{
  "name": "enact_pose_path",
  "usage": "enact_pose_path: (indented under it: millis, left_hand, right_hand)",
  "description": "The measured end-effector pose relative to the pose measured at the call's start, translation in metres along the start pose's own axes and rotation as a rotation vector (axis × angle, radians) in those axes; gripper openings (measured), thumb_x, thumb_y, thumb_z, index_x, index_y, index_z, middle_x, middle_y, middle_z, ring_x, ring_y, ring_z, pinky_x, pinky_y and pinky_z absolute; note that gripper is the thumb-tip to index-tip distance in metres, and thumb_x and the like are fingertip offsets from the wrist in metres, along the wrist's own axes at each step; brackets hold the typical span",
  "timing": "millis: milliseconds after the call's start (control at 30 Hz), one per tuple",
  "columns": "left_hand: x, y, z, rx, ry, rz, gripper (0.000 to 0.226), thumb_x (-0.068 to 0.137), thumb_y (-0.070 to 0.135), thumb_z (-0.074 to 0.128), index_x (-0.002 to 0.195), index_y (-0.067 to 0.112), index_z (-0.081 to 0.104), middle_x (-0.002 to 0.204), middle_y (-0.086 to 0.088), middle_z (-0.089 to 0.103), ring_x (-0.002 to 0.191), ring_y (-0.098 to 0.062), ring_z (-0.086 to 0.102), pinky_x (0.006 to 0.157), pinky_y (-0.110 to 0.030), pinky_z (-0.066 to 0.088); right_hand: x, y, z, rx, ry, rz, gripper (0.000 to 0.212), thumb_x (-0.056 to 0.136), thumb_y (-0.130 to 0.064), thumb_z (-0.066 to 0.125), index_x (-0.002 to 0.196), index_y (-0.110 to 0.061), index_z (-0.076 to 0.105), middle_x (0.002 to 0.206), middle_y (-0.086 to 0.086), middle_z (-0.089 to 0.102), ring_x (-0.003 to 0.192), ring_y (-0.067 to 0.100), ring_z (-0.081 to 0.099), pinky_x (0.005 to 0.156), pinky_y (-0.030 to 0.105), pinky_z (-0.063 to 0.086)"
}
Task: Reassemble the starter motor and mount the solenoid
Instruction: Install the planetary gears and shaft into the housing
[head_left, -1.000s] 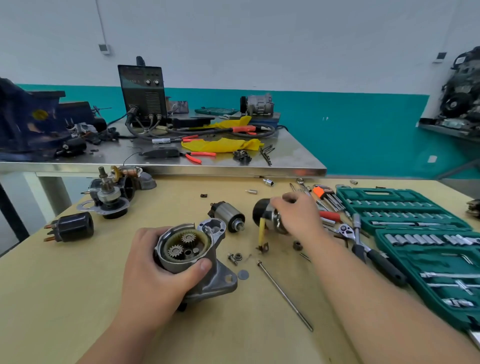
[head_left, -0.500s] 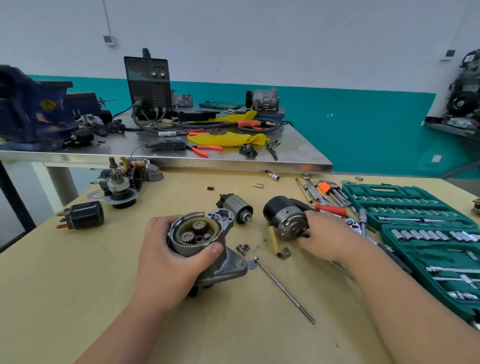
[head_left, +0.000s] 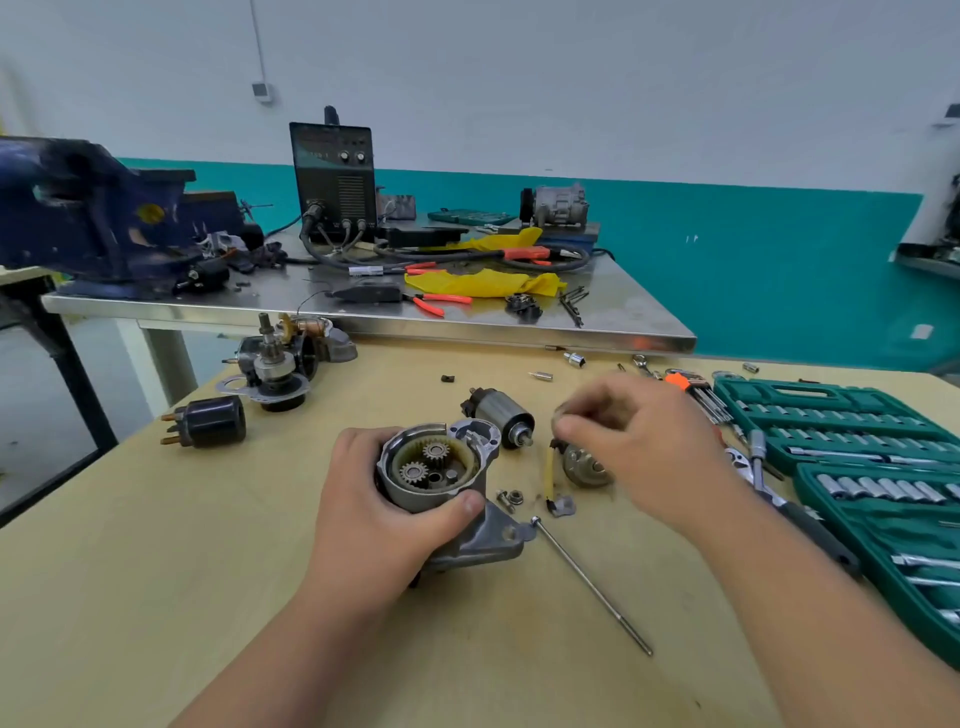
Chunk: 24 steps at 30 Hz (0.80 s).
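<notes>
Gripping the gear housing (head_left: 415, 491) upright on the bench (head_left: 156, 597), left hand (head_left: 374, 514) fingers (head_left: 467, 503) wrapped round it. Poised over the motor body (head_left: 582, 467) with a blurred right hand (head_left: 644, 447); cannot tell its grip. Best to steady the housing, then lower squarely onto the planet gears (head_left: 426, 462).

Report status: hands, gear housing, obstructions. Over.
Left hand grips gear housing, gears exposed. Right hand blurred over motor body, grip unclear. Long bolt lies loose beside housing.
</notes>
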<state>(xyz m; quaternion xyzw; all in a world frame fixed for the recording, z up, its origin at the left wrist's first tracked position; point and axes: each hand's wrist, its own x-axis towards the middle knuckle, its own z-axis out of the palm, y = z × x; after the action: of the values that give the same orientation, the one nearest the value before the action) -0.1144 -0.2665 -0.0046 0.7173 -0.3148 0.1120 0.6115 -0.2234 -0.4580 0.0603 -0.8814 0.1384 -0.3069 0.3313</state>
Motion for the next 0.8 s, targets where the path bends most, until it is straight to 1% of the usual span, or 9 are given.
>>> enact_pose_path:
  millis: [33,67,167,233,300,433,567,667,800]
  left_hand:
    - [0.001,0.000,0.000,0.003,0.002,-0.001,0.056,0.041,0.056,0.075,0.092,0.042,0.056,0.099,0.011,0.056,0.090,0.007,0.057,0.071,-0.002,0.040]
    - [0.001,0.000,0.000,0.006,0.005,-0.004,0.056,0.041,0.056,0.075,0.092,0.041,0.056,0.099,0.010,0.056,0.090,0.006,0.057,0.071,-0.003,0.040]
    - [0.001,0.001,0.000,0.002,0.011,-0.013,0.056,0.041,0.056,0.076,0.091,0.041,0.057,0.096,0.011,0.055,0.087,0.003,0.059,0.070,-0.005,0.042]
    - [0.000,0.001,0.001,-0.002,0.014,-0.023,0.054,0.041,0.054,0.077,0.090,0.042,0.057,0.095,0.013,0.055,0.087,0.002,0.060,0.068,-0.007,0.044]
    - [0.001,0.001,0.002,0.002,0.019,-0.027,0.054,0.040,0.054,0.077,0.089,0.041,0.058,0.094,0.014,0.054,0.086,0.002,0.059,0.067,-0.006,0.043]
    - [0.001,0.002,0.004,0.009,0.031,-0.022,0.053,0.040,0.054,0.076,0.088,0.041,0.057,0.094,0.013,0.054,0.086,0.003,0.058,0.067,-0.004,0.042]
    - [0.000,0.001,0.003,0.027,0.041,-0.019,0.053,0.042,0.054,0.075,0.090,0.039,0.057,0.094,0.013,0.053,0.088,0.005,0.057,0.068,-0.002,0.040]
    - [0.000,0.002,0.003,0.026,0.039,-0.024,0.054,0.042,0.054,0.073,0.090,0.039,0.057,0.094,0.012,0.052,0.089,0.004,0.057,0.068,-0.002,0.040]
    - [-0.001,0.002,0.004,0.011,0.040,-0.040,0.057,0.039,0.055,0.072,0.091,0.039,0.055,0.096,0.013,0.053,0.087,0.004,0.057,0.068,-0.003,0.041]
  right_hand:
    - [-0.005,-0.021,0.009,0.083,-0.047,-0.076,0.016,0.070,-0.046,0.068,0.080,-0.034,0.068,0.075,-0.019,0.068,0.071,0.001,0.063,0.060,0.019,0.049]
    - [-0.009,-0.037,0.020,0.089,-0.097,-0.151,0.016,0.070,-0.047,0.067,0.080,-0.034,0.069,0.076,-0.019,0.067,0.072,0.000,0.062,0.061,0.018,0.048]
    - [-0.008,-0.063,0.046,-0.115,-0.169,-0.293,0.009,0.080,-0.037,0.070,0.082,-0.028,0.071,0.080,-0.012,0.066,0.082,0.003,0.054,0.075,0.023,0.044]
    - [-0.003,-0.067,0.051,-0.253,-0.197,-0.305,0.015,0.086,-0.037,0.064,0.089,-0.024,0.071,0.087,-0.008,0.065,0.089,0.008,0.051,0.083,0.031,0.042]
    - [-0.001,-0.069,0.053,-0.360,-0.207,-0.322,0.020,0.089,-0.040,0.059,0.092,-0.025,0.072,0.088,-0.005,0.066,0.091,0.013,0.050,0.083,0.036,0.043]
    - [-0.002,-0.074,0.053,-0.559,-0.171,-0.375,0.026,0.093,-0.042,0.050,0.094,-0.027,0.071,0.088,-0.006,0.067,0.091,0.016,0.046,0.082,0.036,0.039]
    - [-0.003,-0.079,0.047,-0.576,-0.252,-0.335,0.026,0.095,-0.040,0.047,0.098,-0.031,0.071,0.093,-0.008,0.067,0.094,0.016,0.044,0.089,0.038,0.037]
    - [-0.008,-0.080,0.044,-0.580,-0.272,-0.338,0.030,0.096,-0.036,0.041,0.098,-0.029,0.071,0.098,-0.007,0.065,0.094,0.016,0.043,0.089,0.039,0.039]
    - [-0.015,-0.079,0.044,-0.592,-0.297,-0.349,0.033,0.096,-0.031,0.036,0.109,-0.026,0.066,0.109,-0.006,0.061,0.100,0.016,0.043,0.089,0.035,0.036]
